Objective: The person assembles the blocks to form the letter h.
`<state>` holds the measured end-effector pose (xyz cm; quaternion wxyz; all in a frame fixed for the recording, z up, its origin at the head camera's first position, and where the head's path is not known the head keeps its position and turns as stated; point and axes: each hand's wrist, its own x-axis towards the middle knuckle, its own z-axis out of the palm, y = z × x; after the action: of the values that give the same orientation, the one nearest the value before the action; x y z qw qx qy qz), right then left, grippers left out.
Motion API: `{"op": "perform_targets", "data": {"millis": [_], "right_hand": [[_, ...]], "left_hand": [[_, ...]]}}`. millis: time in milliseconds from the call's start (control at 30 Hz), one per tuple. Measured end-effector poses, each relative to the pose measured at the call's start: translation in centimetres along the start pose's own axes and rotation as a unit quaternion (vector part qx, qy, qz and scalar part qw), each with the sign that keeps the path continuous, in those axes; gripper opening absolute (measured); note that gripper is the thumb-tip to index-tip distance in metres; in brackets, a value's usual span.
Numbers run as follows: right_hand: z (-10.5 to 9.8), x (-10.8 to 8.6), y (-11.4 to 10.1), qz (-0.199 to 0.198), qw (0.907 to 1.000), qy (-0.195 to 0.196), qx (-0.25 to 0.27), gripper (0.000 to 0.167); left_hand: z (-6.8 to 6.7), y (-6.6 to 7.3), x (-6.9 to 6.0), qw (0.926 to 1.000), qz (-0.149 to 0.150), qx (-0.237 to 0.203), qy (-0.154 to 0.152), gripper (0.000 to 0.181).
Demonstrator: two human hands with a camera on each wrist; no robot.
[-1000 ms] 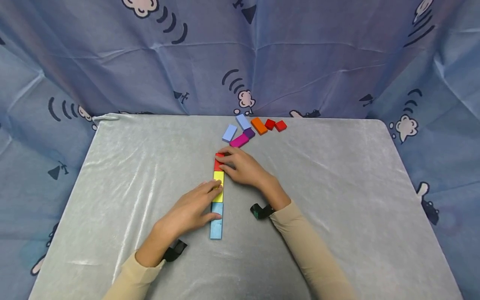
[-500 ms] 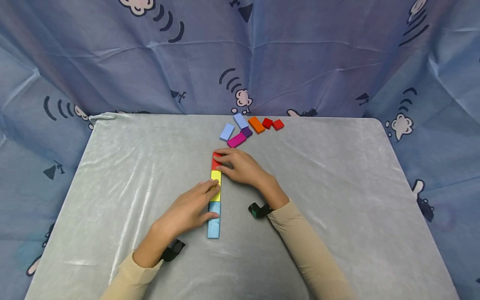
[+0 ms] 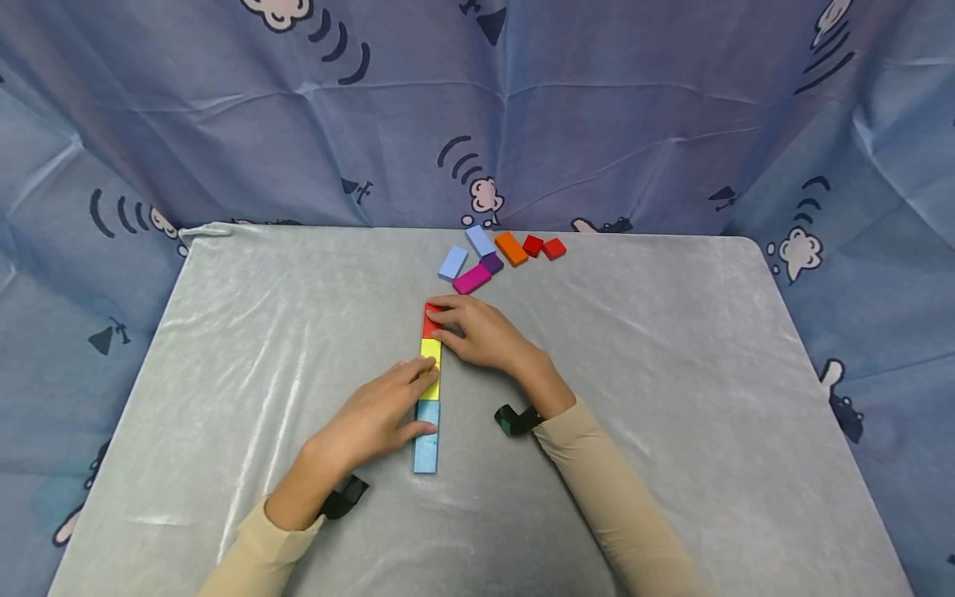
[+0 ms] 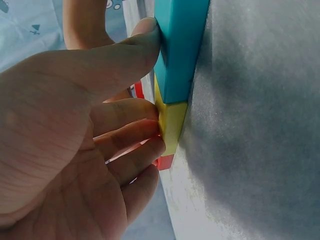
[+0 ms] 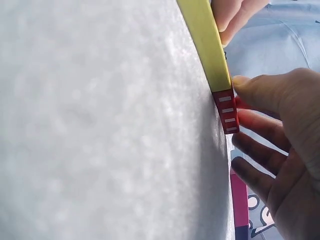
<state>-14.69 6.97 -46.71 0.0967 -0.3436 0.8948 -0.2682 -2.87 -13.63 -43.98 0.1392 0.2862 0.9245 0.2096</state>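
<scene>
Head view shows a straight row of blocks near the middle of the grey cloth-covered surface (image 3: 671, 373), its long axis running away from the person: the blue block (image 3: 426, 453) closest, then the yellow block (image 4: 173, 122), then the red block (image 5: 227, 111) at the far end, meeting end to end. Both hands flank it. The left hand (image 3: 376, 414) comes in from the left, fingers loosely spread, fingertips resting on the yellow block and thumb on the blue. The right hand (image 3: 481, 332) reaches from the right to the far end, spread as well, thumb by the seam between yellow and red and a fingertip or two on the red; from where I stand it looks like a light touch on top rather than a grip, though how hard it presses I cannot tell. The right hand is plainly the nearer one to the loose blocks beyond the row. Closest of those is the magenta block (image 3: 472, 279), just past its fingers and slanted across the row's line, with the purple block (image 3: 491, 263) at its far end. Two pale blue blocks (image 3: 453, 263), the orange block (image 3: 511, 249) and two small red cubes (image 3: 555, 249) lie near the surface's far edge.
</scene>
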Motion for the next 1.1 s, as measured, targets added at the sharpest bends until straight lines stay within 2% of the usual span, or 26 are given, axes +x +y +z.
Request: {"op": "perform_targets", "data": {"millis": [167, 300, 433, 533, 667, 767, 1100], "right_hand": [[-0.2, -0.1, -0.1, 0.008, 0.9998, 0.014, 0.006, 0.037], [-0.8, -0.2, 0.1, 0.037, 0.9974, 0.061, 0.007, 0.036], [-1.3, 0.0, 0.7, 0.079, 0.9889, 0.126, -0.008, 0.038], [-1.6, 0.4, 1.2, 0.121, 0.9805, 0.151, -0.032, 0.046], [-1.6, 0.9, 1.6, 0.176, 0.9706, 0.154, -0.058, 0.057], [-1.5, 1.3, 1.7, 0.194, 0.9672, 0.151, -0.064, 0.059], [-0.9, 2.9, 1.6, 0.173, 0.9731, 0.143, -0.052, 0.056]], "left_hand": [[0.1, -0.1, 0.0, 1.0, 0.003, 0.003, 0.005, 0.076], [0.2, -0.2, 0.0, 0.9999, 0.007, 0.004, 0.008, 0.075], [0.3, -0.2, 0.1, 0.9999, 0.005, 0.004, 0.008, 0.075], [0.2, -0.2, 0.1, 1.0, 0.003, 0.004, 0.008, 0.075], [0.2, -0.3, 0.1, 0.9999, 0.007, 0.007, 0.009, 0.075], [0.2, -0.3, 0.2, 0.9998, 0.01, 0.011, 0.01, 0.075], [0.3, -0.4, 0.2, 0.9999, 0.005, 0.002, 0.01, 0.075]]}}
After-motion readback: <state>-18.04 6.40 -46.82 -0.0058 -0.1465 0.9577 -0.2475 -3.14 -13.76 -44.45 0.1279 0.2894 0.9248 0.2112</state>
